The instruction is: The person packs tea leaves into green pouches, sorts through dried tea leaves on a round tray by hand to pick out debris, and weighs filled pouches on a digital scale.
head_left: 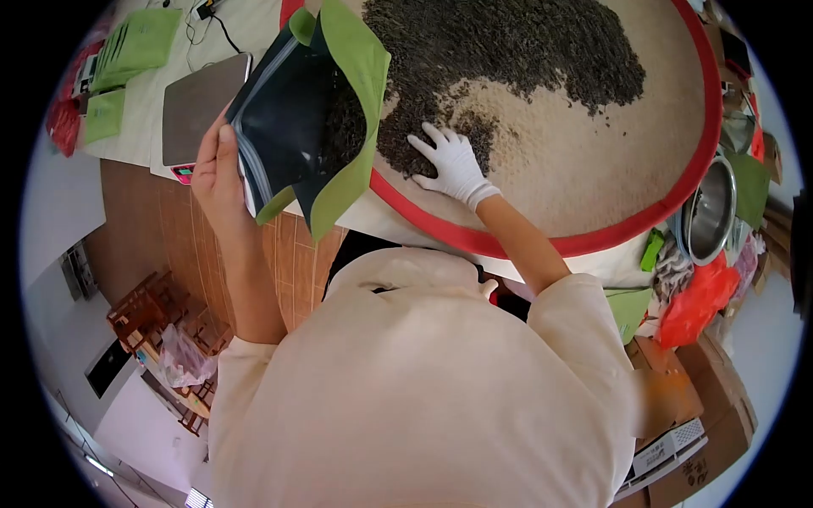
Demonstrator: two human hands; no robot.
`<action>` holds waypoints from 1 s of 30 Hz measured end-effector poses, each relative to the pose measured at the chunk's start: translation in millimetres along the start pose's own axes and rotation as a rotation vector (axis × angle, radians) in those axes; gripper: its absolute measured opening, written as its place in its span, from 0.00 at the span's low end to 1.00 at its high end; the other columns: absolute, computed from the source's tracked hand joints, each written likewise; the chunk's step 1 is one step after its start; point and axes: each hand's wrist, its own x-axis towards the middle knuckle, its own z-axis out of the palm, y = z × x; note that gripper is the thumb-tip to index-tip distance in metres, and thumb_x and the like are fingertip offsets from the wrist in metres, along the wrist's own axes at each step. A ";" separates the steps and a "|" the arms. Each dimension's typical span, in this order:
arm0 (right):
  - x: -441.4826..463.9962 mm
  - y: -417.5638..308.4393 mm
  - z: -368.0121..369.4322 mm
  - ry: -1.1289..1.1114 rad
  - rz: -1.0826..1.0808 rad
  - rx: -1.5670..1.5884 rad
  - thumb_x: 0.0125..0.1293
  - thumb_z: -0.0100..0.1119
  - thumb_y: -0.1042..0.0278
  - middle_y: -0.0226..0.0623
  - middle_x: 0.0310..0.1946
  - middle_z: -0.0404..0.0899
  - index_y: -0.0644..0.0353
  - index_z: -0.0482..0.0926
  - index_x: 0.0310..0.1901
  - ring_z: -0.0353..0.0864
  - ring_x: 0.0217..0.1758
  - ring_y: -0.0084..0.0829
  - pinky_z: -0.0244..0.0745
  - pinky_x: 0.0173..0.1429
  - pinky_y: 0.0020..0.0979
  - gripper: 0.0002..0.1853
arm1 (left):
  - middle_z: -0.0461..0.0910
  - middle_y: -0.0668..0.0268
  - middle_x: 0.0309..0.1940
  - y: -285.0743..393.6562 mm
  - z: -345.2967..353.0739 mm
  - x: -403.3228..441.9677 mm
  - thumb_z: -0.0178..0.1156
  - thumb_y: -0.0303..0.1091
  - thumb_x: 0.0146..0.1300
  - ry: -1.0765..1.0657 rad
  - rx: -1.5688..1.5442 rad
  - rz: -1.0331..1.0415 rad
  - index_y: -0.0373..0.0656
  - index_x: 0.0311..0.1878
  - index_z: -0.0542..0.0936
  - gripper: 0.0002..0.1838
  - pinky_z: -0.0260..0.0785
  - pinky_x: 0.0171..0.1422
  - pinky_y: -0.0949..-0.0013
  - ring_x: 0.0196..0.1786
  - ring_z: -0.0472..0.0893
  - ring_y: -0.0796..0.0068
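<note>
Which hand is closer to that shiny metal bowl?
The right. The gloved right hand rests on dark leaves, left of the metal bowl; the left hand, holding the green bag, is much farther left.

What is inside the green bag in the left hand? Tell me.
The open green bag, held by the left hand, shows dark dried leaves against its dark lining. The leaves cover what lies beneath them, so their depth cannot be seen.
</note>
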 end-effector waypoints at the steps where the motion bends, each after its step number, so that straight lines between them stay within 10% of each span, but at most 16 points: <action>1: -6.1 -1.0 3.9 -0.030 0.026 0.036 0.47 0.69 0.43 0.46 0.66 0.65 0.44 0.69 0.65 0.69 0.62 0.50 0.68 0.62 0.49 0.42 | 0.82 0.62 0.50 0.6 4.3 0.6 0.52 0.32 0.74 -0.024 -0.007 0.014 0.30 0.58 0.77 0.17 0.68 0.58 0.78 0.50 0.79 0.81; 6: -30.4 -3.2 7.0 0.025 0.306 0.225 0.48 0.70 0.59 0.34 0.55 0.74 0.42 0.79 0.53 0.76 0.54 0.39 0.77 0.52 0.38 0.26 | 0.82 0.61 0.50 3.4 16.2 3.5 0.52 0.31 0.73 -0.020 -0.004 0.008 0.30 0.57 0.77 0.17 0.67 0.59 0.78 0.51 0.79 0.80; 11: -48.0 16.1 17.4 0.550 0.619 0.898 0.54 0.63 0.77 0.34 0.39 0.84 0.58 0.83 0.41 0.82 0.43 0.29 0.75 0.54 0.27 0.11 | 0.82 0.62 0.49 -1.0 29.2 5.3 0.53 0.31 0.73 -0.063 -0.075 0.020 0.29 0.57 0.77 0.17 0.66 0.60 0.78 0.52 0.78 0.80; 15: -49.8 0.4 -67.4 0.562 0.902 1.462 0.63 0.59 0.74 0.27 0.38 0.85 0.56 0.82 0.42 0.73 0.25 0.13 0.60 0.20 0.17 0.07 | 0.83 0.69 0.41 -2.6 53.5 -0.5 0.54 0.33 0.72 -0.094 -0.061 -0.011 0.33 0.56 0.79 0.16 0.65 0.39 0.85 0.35 0.75 0.90; 17: -46.1 -10.7 -110.1 0.637 0.816 1.581 0.65 0.58 0.73 0.29 0.37 0.84 0.56 0.81 0.44 0.74 0.26 0.15 0.61 0.21 0.17 0.08 | 0.78 0.79 0.25 5.5 74.1 -10.0 0.54 0.35 0.73 -0.130 -0.001 -0.007 0.41 0.56 0.82 0.14 0.50 0.22 0.85 0.20 0.62 0.96; 25: 0.8 -79.7 -224.5 0.751 0.324 1.681 0.66 0.53 0.75 0.37 0.45 0.82 0.60 0.78 0.45 0.76 0.31 0.18 0.66 0.23 0.18 0.08 | 0.59 0.77 0.13 -12.7 108.2 -25.7 0.53 0.36 0.72 -0.379 0.281 -0.017 0.51 0.55 0.83 0.14 0.52 0.23 0.74 0.18 0.58 0.88; 28: 20.4 -91.9 -212.5 0.582 0.392 1.530 0.65 0.56 0.75 0.34 0.45 0.82 0.61 0.78 0.45 0.77 0.35 0.16 0.71 0.32 0.18 0.07 | 0.59 0.75 0.12 -4.3 116.0 -30.0 0.53 0.35 0.72 -0.376 0.300 -0.029 0.49 0.55 0.83 0.13 0.53 0.23 0.74 0.18 0.59 0.88; 30: 23.7 -81.5 -189.0 0.384 0.363 1.207 0.66 0.59 0.66 0.39 0.48 0.80 0.61 0.78 0.50 0.77 0.52 0.31 0.70 0.60 0.30 0.14 | 0.60 0.75 0.12 -2.7 115.8 -29.6 0.53 0.35 0.72 -0.364 0.304 -0.019 0.49 0.54 0.83 0.13 0.53 0.23 0.73 0.18 0.59 0.87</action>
